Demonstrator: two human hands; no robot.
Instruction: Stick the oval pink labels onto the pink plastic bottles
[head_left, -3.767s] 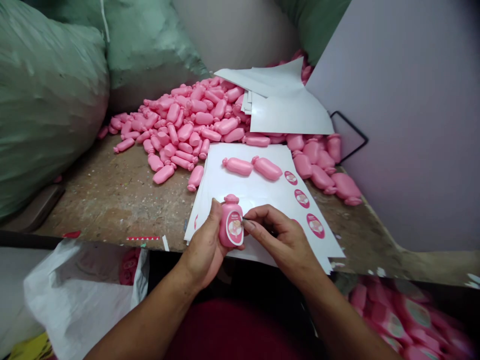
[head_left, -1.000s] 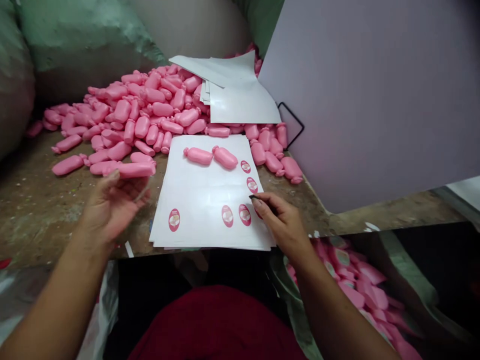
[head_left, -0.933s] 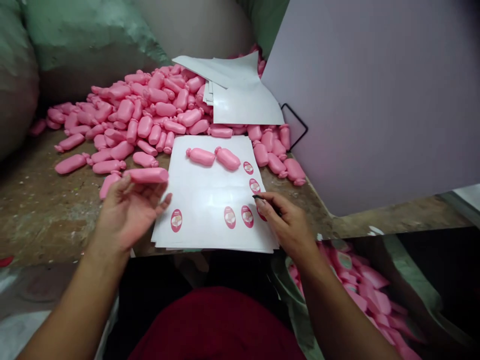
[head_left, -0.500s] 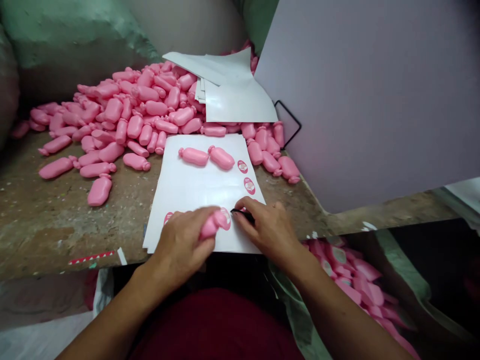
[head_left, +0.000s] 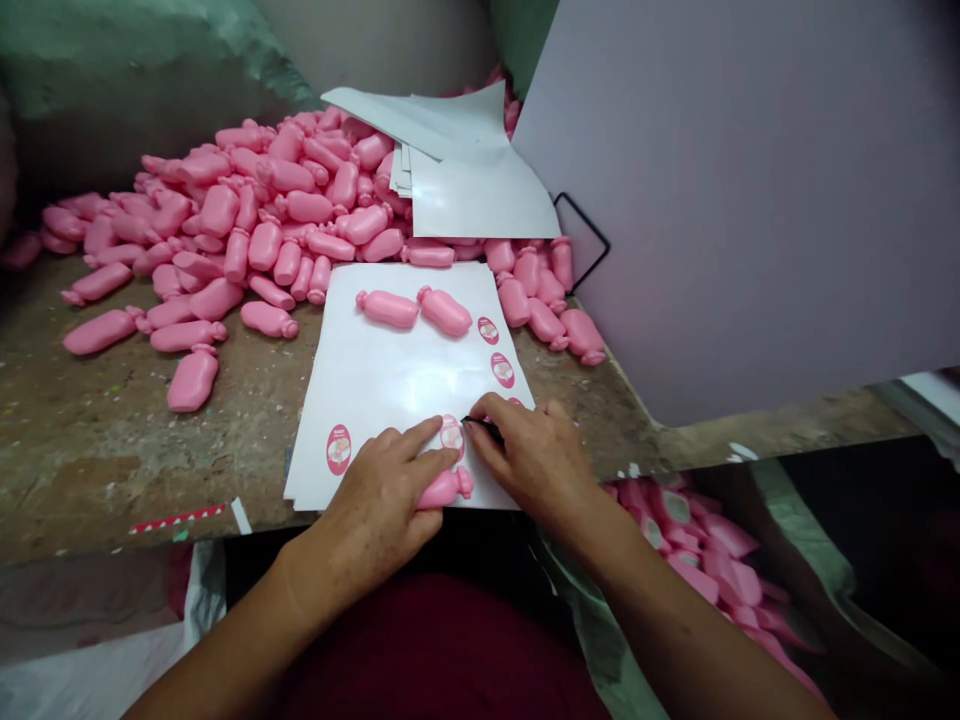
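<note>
My left hand (head_left: 386,490) is closed on a small pink plastic bottle (head_left: 442,488), held low over the sheet with its knobbed end pointing right. My left index fingertip reaches to an oval pink-and-white sticker (head_left: 451,436) on the white sticker sheet (head_left: 405,385). Pinched in my right hand (head_left: 529,440) is a thin black pointed tool (head_left: 484,428); its tip is at the right edge of that sticker, and its exact kind is hidden by the fingers. More oval stickers (head_left: 338,450) remain along the sheet's left and right sides. Two pink bottles (head_left: 445,312) lie across the sheet's upper part.
A large heap of pink bottles (head_left: 285,180) covers the back of the worn wooden table (head_left: 247,430). Loose white sheets (head_left: 480,195) rest on the heap. A big pale panel (head_left: 720,200) stands at right. Below the table edge, more bottles (head_left: 720,550) lie in a bag.
My left hand has lowered the bottle toward the sheet's near edge and stretched its index finger to the sticker. The right hand stays at the sticker's edge with the black tool.
</note>
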